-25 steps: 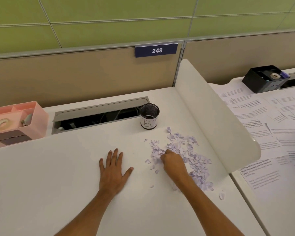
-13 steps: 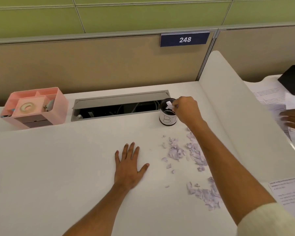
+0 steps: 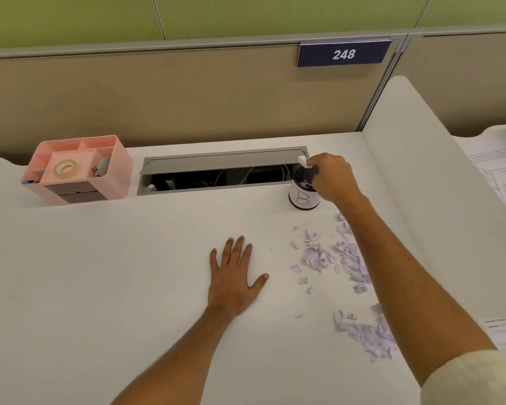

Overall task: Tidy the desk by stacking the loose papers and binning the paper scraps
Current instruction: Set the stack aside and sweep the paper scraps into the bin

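Note:
Pale lilac paper scraps [image 3: 319, 257] lie scattered on the white desk [image 3: 100, 273], with a second heap [image 3: 368, 336] nearer me on the right. A small black mesh cup [image 3: 303, 190] with a white label stands at the back, beside the cable slot. My right hand [image 3: 332, 178] hovers over the cup's rim, fingers pinched on a white paper scrap [image 3: 303, 162]. My left hand [image 3: 234, 276] lies flat on the desk, fingers spread, holding nothing. Printed papers [image 3: 500, 176] lie on the neighbouring desk at far right.
A pink desk organiser [image 3: 76, 171] with a tape roll stands at the back left. An open grey cable slot [image 3: 222, 173] runs along the back. A white curved divider [image 3: 421, 185] walls off the right side. A beige partition with a "248" plate [image 3: 343, 54] rises behind.
My right hand left the scrap heap with a pinch of scraps and rose to the black cup, where it now stays. The view has shifted left. My left hand has stayed flat.

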`<state>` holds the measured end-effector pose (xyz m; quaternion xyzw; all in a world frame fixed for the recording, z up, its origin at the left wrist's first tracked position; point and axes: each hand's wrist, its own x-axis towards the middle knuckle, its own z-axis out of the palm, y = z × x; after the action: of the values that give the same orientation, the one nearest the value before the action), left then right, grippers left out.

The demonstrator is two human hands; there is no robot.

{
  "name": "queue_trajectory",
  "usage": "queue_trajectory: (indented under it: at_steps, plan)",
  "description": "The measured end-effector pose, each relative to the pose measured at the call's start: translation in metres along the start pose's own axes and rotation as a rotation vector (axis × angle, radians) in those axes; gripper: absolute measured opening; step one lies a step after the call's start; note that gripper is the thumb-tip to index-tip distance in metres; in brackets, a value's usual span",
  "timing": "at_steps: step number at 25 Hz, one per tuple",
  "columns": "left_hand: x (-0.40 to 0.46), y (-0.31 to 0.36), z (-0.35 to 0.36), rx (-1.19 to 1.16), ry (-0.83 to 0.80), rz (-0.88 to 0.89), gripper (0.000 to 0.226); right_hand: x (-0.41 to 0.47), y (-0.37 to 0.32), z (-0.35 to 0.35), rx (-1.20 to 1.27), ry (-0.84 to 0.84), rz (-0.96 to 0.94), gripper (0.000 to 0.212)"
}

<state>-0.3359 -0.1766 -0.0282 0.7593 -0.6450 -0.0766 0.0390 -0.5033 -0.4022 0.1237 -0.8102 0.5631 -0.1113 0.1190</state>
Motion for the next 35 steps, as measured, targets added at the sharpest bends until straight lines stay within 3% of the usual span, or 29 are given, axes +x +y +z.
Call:
queue_trajectory:
  at_steps: [5,9,11,15,18,22,25,30,35]
  plan:
    - [0.0,0.0,-0.003,0.002,-0.012,-0.002,0.082,-0.077,0.028,-0.015,0.439,0.179,0.225,0.019]
    - [0.0,0.0,-0.002,-0.003,0.001,-0.001,0.082,-0.159,0.063,0.001,0.507,0.211,0.424,0.027]
    - [0.0,0.0,-0.002,-0.007,0.009,0.003,0.082,-0.191,0.079,0.017,0.507,0.179,0.503,0.018]
    - [0.0,0.0,-0.002,-0.002,0.016,0.009,0.082,-0.237,0.105,0.038,0.299,0.088,0.339,0.032]
    - [-0.001,-0.001,-0.001,-0.013,0.025,0.01,0.082,-0.266,0.12,0.044,0.189,0.164,0.412,0.066]
    - [-0.001,0.0,-0.001,-0.032,0.041,0.009,0.082,-0.298,0.122,0.075,0.048,0.082,0.477,0.104]
    - [-0.001,0.0,-0.001,-0.034,0.042,0.012,0.082,-0.288,0.113,0.09,-0.025,0.01,0.524,0.107]
    - [-0.001,-0.001,-0.001,-0.021,0.038,0.01,0.082,-0.241,0.1,0.095,0.024,0.041,0.589,0.102]
    - [0.0,-0.001,-0.001,-0.029,0.033,0.016,0.083,-0.212,0.077,0.103,0.054,-0.018,0.323,0.093]
